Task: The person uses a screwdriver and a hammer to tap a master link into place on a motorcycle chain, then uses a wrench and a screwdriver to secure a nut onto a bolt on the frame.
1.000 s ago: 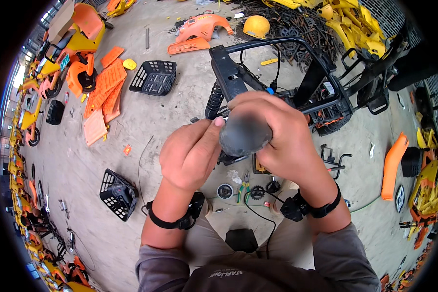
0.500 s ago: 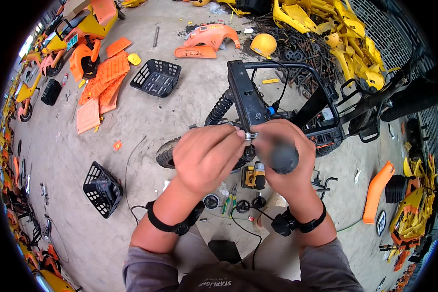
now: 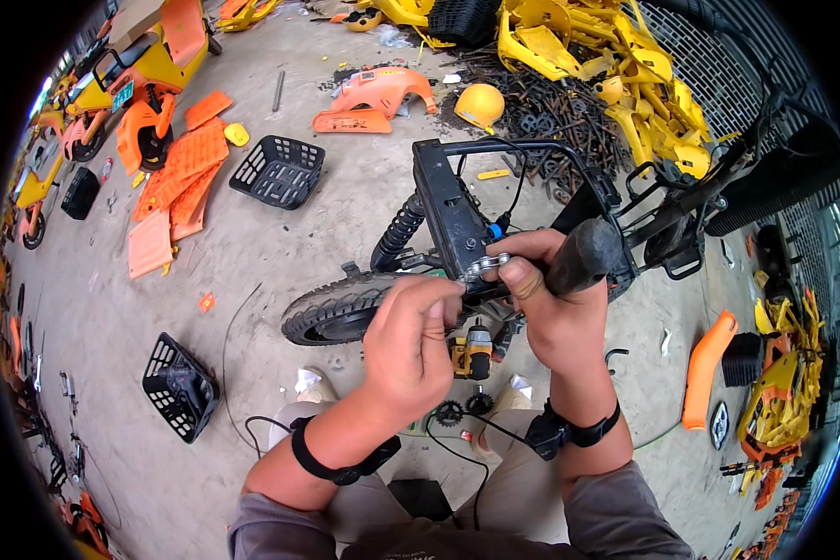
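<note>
My left hand [image 3: 406,345] is closed, thumb and index pinched at the lower end of a short silver chain piece [image 3: 485,266]. My right hand [image 3: 560,327] has its thumb and index at the chain's upper end, and its fingers also wrap round a black cylindrical object [image 3: 583,257], whose full shape is hidden. Behind both hands lies the stripped black scooter frame [image 3: 439,196], with a coil spring [image 3: 401,231] and a black tyre [image 3: 313,317]. Below them on the floor are a yellow-and-black power drill [image 3: 471,355] and dark toothed gears [image 3: 479,401].
Black plastic baskets lie left [image 3: 275,168] and lower left [image 3: 177,392]. Orange panels [image 3: 168,196] and scooters [image 3: 140,65] fill the upper left. Yellow body parts [image 3: 644,84] and a heap of dark metal scraps [image 3: 551,112] lie behind the frame. An orange strip [image 3: 709,369] lies right.
My left hand has moved down and slightly apart from my right, showing more of the chain. The black cylinder has tilted upward in my right hand. More of the tyre and drill now shows.
</note>
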A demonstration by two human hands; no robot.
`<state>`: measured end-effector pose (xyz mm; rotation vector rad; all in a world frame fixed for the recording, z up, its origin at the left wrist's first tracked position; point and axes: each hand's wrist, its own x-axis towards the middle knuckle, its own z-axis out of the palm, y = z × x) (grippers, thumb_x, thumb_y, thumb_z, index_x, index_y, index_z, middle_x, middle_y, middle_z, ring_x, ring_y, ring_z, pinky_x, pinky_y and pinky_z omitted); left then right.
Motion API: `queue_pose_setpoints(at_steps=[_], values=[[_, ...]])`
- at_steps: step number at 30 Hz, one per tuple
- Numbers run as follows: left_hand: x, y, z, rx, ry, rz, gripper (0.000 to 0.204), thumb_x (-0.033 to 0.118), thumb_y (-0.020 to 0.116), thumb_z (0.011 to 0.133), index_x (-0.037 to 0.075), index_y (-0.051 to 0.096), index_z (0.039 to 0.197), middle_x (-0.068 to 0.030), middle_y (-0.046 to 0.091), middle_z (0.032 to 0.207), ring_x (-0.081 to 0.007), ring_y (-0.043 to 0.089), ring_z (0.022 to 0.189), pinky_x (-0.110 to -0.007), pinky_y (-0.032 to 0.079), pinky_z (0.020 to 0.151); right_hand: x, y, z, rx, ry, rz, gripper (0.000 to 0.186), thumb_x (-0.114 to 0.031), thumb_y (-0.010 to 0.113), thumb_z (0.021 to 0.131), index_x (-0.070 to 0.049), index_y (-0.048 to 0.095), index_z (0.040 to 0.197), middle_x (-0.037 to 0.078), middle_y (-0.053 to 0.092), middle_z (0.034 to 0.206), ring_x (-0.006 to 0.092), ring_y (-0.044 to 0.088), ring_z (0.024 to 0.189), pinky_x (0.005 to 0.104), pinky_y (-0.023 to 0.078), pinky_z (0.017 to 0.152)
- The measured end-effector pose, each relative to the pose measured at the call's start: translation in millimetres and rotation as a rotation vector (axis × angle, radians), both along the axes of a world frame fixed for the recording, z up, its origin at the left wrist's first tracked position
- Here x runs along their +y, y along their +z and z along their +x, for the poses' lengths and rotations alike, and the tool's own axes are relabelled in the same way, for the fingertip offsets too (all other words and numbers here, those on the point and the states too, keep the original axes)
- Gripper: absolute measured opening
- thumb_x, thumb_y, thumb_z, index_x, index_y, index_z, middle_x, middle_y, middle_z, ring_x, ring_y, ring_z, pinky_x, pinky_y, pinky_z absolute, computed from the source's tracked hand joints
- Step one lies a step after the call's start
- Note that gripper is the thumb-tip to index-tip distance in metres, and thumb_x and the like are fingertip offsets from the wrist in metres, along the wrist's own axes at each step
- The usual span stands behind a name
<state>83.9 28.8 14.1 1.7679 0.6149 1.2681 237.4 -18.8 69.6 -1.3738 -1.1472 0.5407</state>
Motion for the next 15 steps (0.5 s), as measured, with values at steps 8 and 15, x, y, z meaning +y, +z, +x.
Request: queue_pose_setpoints(at_steps=[8,15], values=[[13.1,1.9,7.5,-0.02,-0.117,-0.003,0.039,0.01,0.074,0.088,-0.002,0.059,0.122,-0.0175,0.067,0.109,-0.0288,0.066,0.098,-0.038,0.052,0.088,2.5,-3.9,7.0,-0.022,0.142,0.084,0.008,-0.001,0.068,0.094,0.0,0.072,0.101,0.004,0.072,0.089,0.0104,0.065,0.083,0.0271,0.052,0.073],[19.3,11.8,4.6,0.132,0.084,0.18,0.027,0.006,0.078,0.08,0.001,0.067,0.104,-0.012,0.067,0.093,-0.0221,0.064,0.072,-0.033,0.053,0.064,0.5,2.1,4.8,-0.282,0.093,0.036,0.009,-0.006,0.071,0.092,0.001,0.072,0.097,0.005,0.069,0.086,0.0127,0.062,0.077,0.0265,0.049,0.07]])
